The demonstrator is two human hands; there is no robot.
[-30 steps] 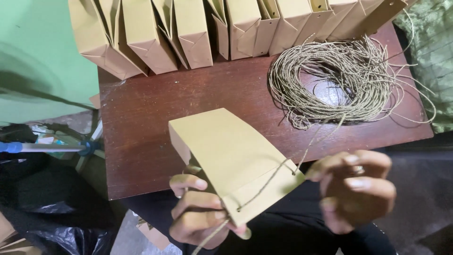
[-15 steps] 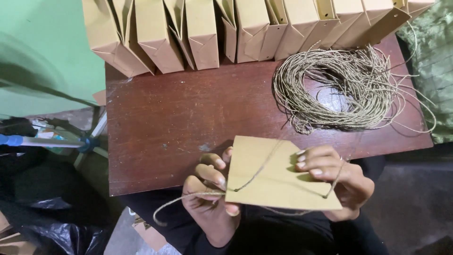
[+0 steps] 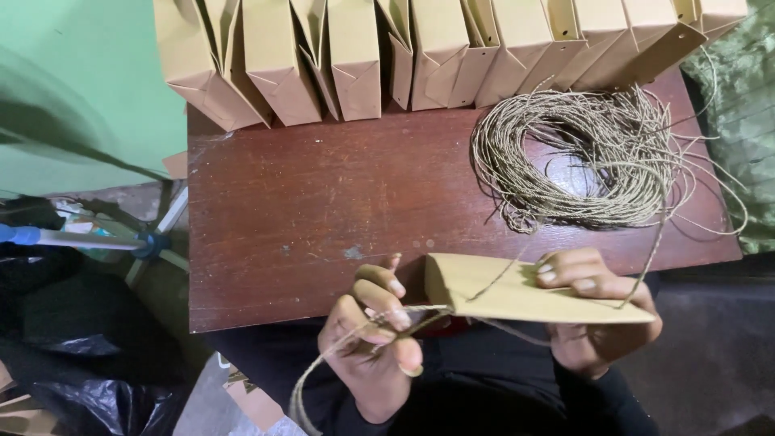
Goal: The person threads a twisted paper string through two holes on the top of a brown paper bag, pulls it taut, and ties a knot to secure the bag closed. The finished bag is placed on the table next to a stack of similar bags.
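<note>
Brown kraft paper fills the lower middle of the frame: a flat bag (image 3: pixel 525 295) held just over the near edge of the table (image 3: pixel 323 210). The left hand (image 3: pixel 375 347), low and left of centre, pinches a strand of twine (image 3: pixel 347 343) between thumb and forefinger, right at the bag's left end, and the strand loops down toward the bottom edge. The right hand (image 3: pixel 593 311), lower right, grips the bag, fingers curled over the top face and thumb hidden beneath. A second run of twine crosses the bag's top face and climbs toward the coil (image 3: pixel 573 165) in the upper right of the table. Whether the strand passes through a hole in the bag cannot be told from here. To handle this well, the pinch looks best kept close to the paper so the twine stays taut without kinking, and the right hand should hold the bag flat and steady; a hard tug could tear the edge or drag the coil into a snarl. Finished bags (image 3: pixel 436 56) stand in a row along the top.
</note>
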